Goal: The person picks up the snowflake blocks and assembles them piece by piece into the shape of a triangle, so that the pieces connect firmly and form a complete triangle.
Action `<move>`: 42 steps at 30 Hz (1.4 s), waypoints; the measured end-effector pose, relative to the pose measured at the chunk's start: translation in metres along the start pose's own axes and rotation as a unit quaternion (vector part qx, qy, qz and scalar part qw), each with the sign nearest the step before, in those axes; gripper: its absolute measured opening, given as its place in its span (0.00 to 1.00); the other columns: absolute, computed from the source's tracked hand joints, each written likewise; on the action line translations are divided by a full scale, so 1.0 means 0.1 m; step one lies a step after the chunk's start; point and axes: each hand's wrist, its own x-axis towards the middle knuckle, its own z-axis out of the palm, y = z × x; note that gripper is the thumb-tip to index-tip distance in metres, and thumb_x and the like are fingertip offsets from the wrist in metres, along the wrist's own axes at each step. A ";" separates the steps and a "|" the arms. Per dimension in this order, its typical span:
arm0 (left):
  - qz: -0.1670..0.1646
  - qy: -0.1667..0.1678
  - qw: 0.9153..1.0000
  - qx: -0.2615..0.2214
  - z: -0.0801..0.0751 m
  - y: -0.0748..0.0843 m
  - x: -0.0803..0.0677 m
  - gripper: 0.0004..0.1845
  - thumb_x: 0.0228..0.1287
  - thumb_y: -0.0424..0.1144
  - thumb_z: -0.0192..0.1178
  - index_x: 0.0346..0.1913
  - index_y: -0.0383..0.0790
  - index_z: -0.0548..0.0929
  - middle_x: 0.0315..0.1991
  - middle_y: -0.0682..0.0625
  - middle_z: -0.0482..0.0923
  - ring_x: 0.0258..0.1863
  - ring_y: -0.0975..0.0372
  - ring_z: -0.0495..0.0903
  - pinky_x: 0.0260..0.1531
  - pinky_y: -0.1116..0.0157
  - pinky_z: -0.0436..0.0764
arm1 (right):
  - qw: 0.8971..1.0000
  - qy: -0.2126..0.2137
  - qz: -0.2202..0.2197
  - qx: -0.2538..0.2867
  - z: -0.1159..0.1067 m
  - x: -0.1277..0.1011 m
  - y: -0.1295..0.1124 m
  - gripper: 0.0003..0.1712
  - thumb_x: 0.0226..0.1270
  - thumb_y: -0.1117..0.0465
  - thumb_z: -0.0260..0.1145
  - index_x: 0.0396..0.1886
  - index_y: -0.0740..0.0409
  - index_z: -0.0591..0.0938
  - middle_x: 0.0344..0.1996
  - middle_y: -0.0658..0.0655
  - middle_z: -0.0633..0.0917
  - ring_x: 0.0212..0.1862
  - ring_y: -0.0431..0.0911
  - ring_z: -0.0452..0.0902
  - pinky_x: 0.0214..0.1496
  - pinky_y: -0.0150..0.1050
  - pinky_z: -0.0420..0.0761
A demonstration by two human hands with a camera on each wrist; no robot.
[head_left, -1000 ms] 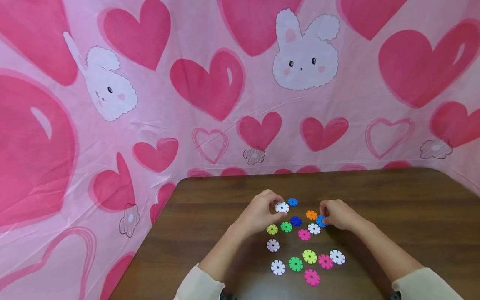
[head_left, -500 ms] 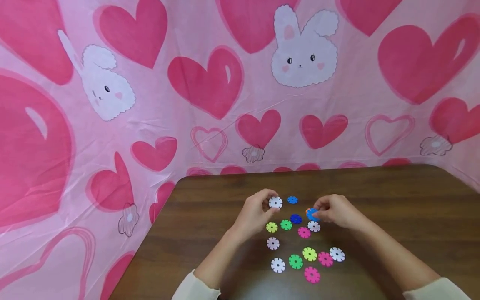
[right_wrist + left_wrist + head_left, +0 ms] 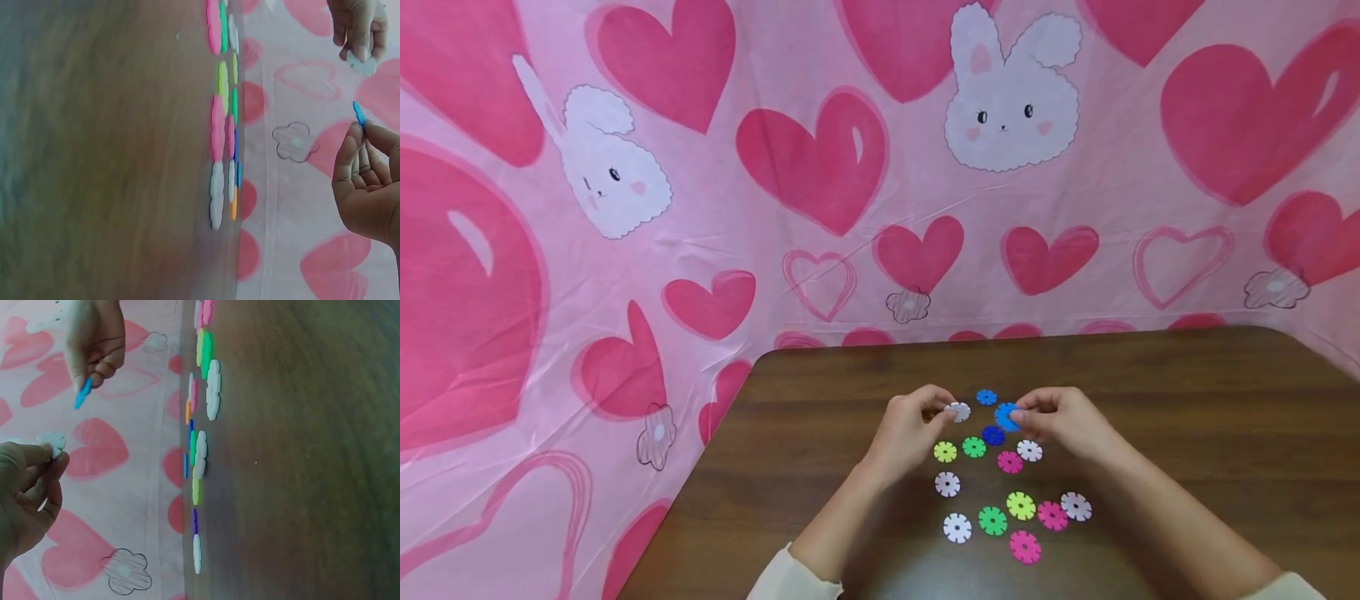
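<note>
My left hand (image 3: 904, 429) pinches a white notched plastic disc (image 3: 959, 412) between thumb and fingers, tilted so its face looks flattened. Facing it, my right hand (image 3: 1066, 418) pinches a light blue notched disc (image 3: 1005, 416) by its right edge. A short gap separates the two discs. Both wrist views show them raised over the table: the white disc (image 3: 52, 442) lies close to the left fingertips, and the blue disc (image 3: 359, 114) stands nearly edge-on. Behind the right hand in the head view, an orange disc is hidden; the right wrist view shows the orange disc (image 3: 234, 207).
Several notched discs lie flat on the brown wooden table (image 3: 1225, 433), among them a dark blue disc (image 3: 993, 436), a green disc (image 3: 992, 521) and a pink disc (image 3: 1025, 547). A purple disc (image 3: 195, 520) shows in the left wrist view. Pink heart-print cloth (image 3: 820, 208) hangs behind.
My right hand has moved left and slightly up with the blue disc, closing in on the white one. The left hand has drawn back a little left and tilted its white disc.
</note>
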 end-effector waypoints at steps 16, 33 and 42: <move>-0.011 0.000 0.999 -0.038 0.09 0.00 -0.04 0.04 0.60 0.31 0.64 0.36 0.34 0.82 0.32 0.47 0.85 0.30 0.60 0.84 0.33 0.72 0.80 | 0.989 0.005 0.059 0.137 0.21 -0.02 -0.16 0.18 0.66 0.61 0.63 0.40 0.78 0.78 0.24 0.60 0.83 0.26 0.46 0.80 0.33 0.41 0.83; 0.041 -0.012 0.999 -0.005 0.09 -0.01 -0.06 0.02 0.57 0.28 0.64 0.33 0.32 0.83 0.30 0.46 0.85 0.29 0.68 0.82 0.32 0.72 0.80 | 0.978 -0.049 0.082 0.184 0.27 0.01 -0.13 0.11 0.67 0.64 0.61 0.33 0.72 0.79 0.21 0.54 0.83 0.23 0.39 0.79 0.31 0.35 0.82; 0.043 -0.013 0.999 -0.010 0.12 -0.04 -0.09 0.03 0.58 0.29 0.64 0.33 0.32 0.82 0.29 0.45 0.85 0.27 0.59 0.84 0.31 0.73 0.79 | 0.972 -0.081 0.092 0.200 0.27 0.02 -0.11 0.10 0.67 0.64 0.61 0.33 0.70 0.80 0.21 0.53 0.82 0.23 0.39 0.78 0.31 0.34 0.82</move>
